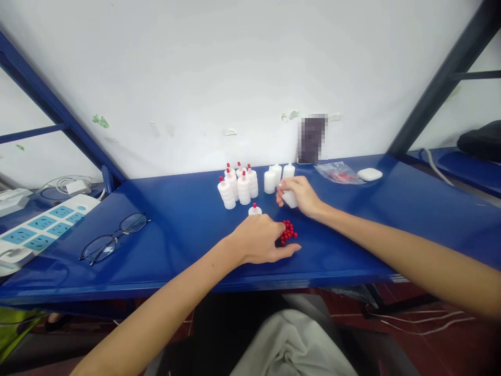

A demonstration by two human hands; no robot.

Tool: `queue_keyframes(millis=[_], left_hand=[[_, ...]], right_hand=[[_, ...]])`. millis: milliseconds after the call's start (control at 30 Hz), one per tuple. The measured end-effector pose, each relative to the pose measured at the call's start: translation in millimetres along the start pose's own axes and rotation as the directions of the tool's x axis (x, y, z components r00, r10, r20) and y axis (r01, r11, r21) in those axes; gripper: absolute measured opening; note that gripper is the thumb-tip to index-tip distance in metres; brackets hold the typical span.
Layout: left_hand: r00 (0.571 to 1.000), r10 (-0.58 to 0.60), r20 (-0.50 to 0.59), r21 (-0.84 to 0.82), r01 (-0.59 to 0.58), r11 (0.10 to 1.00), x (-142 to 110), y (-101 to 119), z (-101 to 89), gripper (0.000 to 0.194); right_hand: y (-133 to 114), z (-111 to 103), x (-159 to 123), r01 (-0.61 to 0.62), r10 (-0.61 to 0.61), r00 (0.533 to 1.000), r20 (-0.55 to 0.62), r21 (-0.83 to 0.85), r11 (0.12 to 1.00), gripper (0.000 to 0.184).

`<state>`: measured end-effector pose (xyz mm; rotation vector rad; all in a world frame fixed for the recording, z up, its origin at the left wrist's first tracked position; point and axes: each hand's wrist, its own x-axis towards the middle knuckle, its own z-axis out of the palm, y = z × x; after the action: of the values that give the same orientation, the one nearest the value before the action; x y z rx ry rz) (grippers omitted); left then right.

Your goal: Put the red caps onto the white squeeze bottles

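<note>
My left hand [261, 239] reaches over a pile of small red caps [288, 233], thumb stretched out and apart from the bent fingers. Nothing shows in its grasp, though some fingertips are hidden. In my right hand [300, 194] is a small white bottle [290, 199], tilted, just above the caps. One red-tipped white bottle [254, 210] stands behind my left hand, its lower part covered. Farther back on the left, several ribbed white bottles [243, 189] wear red tips. White bottles without red tips [270, 181] stand behind my right hand.
Eyeglasses [116, 239] and a power strip [43, 230] lie on the left of the blue table [176, 209]. At the back right are a pixelated dark upright object [311, 140], a clear bag with red pieces [338, 173] and a white rounded case [370, 174]. Metal posts flank the table.
</note>
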<state>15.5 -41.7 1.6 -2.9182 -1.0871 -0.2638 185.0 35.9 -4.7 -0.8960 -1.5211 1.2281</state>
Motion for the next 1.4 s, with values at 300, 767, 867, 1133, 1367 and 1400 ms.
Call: queue_keyframes(millis=[300,767,867,1133,1367,1400], left_hand=[[0.999,0.008,0.031,0.143,-0.013,0.99,2,0,4.8,0.062],[0.999,0.022,0.027,0.083,-0.024,0.996,-2,-2,5.7,0.045],[1.0,0.024,0.008,0.067,-0.025,0.997,-2,-3,7.3,0.043],[0.967,0.109,-0.232,-0.053,-0.124,0.991,-10,-12,6.3,0.039],[0.781,-0.076,-0.619,-0.18,-0.047,0.983,-19,-36,-7.4,0.046],[0.794,-0.087,-0.602,-0.184,-0.032,0.982,-18,-37,-7.7,0.046]], right_hand=[[-6,1,2,0.096,-0.094,0.995,0.021,-0.125,0.988,0.024],[-4,1,-1,0.024,-0.013,0.994,0.107,-0.097,0.995,0.023],[-4,2,-2,0.016,-0.006,0.996,0.093,-0.106,0.994,0.023],[-2,-2,-1,0.162,-0.138,0.985,0.107,-0.255,0.953,0.017],[-9,1,-12,0.525,-0.437,0.851,0.29,-0.455,0.719,0.019],[-10,2,-15,0.556,-0.46,0.831,0.311,-0.467,0.688,0.017]])
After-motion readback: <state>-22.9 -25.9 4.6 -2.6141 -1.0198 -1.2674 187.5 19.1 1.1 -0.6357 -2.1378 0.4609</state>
